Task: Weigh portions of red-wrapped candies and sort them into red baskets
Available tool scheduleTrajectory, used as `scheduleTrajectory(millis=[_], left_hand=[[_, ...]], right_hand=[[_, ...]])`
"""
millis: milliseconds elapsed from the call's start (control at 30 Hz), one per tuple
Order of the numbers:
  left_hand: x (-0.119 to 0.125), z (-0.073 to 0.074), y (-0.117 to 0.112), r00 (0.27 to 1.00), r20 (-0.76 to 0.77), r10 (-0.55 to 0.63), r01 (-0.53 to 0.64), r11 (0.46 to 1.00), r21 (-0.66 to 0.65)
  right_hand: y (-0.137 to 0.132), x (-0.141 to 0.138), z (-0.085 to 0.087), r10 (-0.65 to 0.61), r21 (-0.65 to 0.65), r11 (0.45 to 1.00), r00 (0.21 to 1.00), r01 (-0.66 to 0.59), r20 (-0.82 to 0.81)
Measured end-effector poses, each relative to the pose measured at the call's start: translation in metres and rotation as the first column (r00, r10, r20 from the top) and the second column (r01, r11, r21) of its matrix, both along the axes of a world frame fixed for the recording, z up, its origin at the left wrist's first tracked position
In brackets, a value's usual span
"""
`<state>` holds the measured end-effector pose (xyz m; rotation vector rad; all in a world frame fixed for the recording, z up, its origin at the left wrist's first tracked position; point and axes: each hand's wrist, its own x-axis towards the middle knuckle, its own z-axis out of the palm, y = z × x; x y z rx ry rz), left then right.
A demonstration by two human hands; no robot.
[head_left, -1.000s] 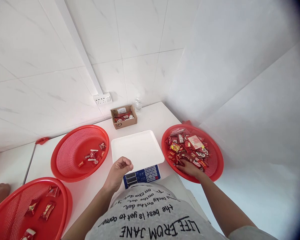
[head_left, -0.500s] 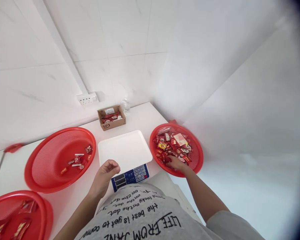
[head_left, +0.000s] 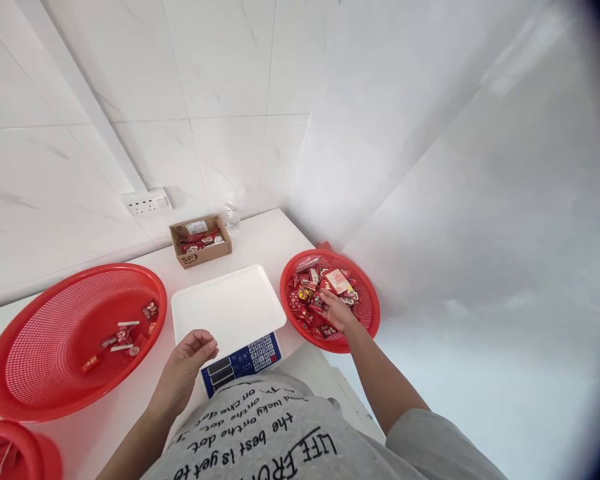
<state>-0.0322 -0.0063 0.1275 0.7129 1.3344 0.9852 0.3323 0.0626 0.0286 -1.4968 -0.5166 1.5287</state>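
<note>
My right hand (head_left: 336, 311) lies inside the red basket (head_left: 367, 319) on the right, its fingers down among several red wrapped candies (head_left: 310, 293); whether it grips one is hidden. My left hand (head_left: 184, 370) hovers at the near left corner of the white scale tray (head_left: 227, 312), fingers curled in loosely with nothing seen in them. The scale's blue keypad (head_left: 241, 362) sits just right of that hand.
A large red basket (head_left: 40, 387) with a few candies stands to the left, and another red basket's rim (head_left: 27, 448) shows at the bottom left. A small cardboard box (head_left: 201, 241) of candies, a clear bottle (head_left: 233, 216) and a wall socket (head_left: 145, 201) are at the back.
My right hand has moved from the basket's near rim further in among the candies. The view has swung right, so everything has slid left. My left hand keeps its curled pose by the scale.
</note>
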Motion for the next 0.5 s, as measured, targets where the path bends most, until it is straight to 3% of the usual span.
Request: scheduleTrajectory(millis=[167, 333, 433, 500], left_hand=[[-0.001, 0.000, 0.000, 1.000, -0.004, 0.005, -0.005, 1.000, -0.010], [-0.002, -0.002, 0.001, 1.000, 0.001, -0.003, 0.003, 1.000, -0.014], [-0.003, -0.004, 0.001, 1.000, 0.010, -0.004, 0.005, 1.000, -0.021], [-0.003, -0.006, 0.001, 1.000, 0.009, -0.002, 0.002, 1.000, -0.029]], right_hand=[[-0.009, -0.007, -0.005, 0.154, -0.023, 0.988, 0.988, -0.154, 0.024], [-0.008, -0.009, -0.003, 0.217, 0.132, 0.966, 0.975, -0.221, 0.039], [-0.007, -0.010, -0.011, 0.332, -0.012, 0.942, 0.924, -0.335, 0.189], [-0.009, -0.014, -0.022, 0.476, -0.134, 0.879, 0.814, -0.458, 0.334]])
